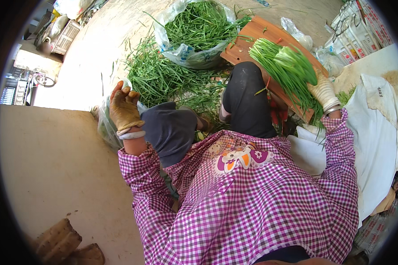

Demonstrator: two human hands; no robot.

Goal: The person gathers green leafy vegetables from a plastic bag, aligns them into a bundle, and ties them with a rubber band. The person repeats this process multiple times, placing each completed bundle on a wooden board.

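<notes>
My right hand (321, 87), in a pale knitted glove, grips a small bunch of chives (293, 61), slightly blurred, with its pale stem ends pointing away from me. Beneath that bunch lies a larger row of chives (268, 63), lengthwise on a brown wooden board (243, 41) beyond my right knee. Raised beside my left knee, my left hand (123, 107) wears a stained yellow-brown glove. Its fingers are partly curled and slightly apart, and nothing shows in them. A clear plastic bag (107, 124) is just behind and below it.
Loose green leaves (162, 78) are heaped on the floor between my feet and a plastic bag (182, 54) full of leaves. White plastic baskets (355, 36) stand far right. White sheeting (371, 132) lies beside my right arm. A pale wall or panel (59, 165) borders my left side.
</notes>
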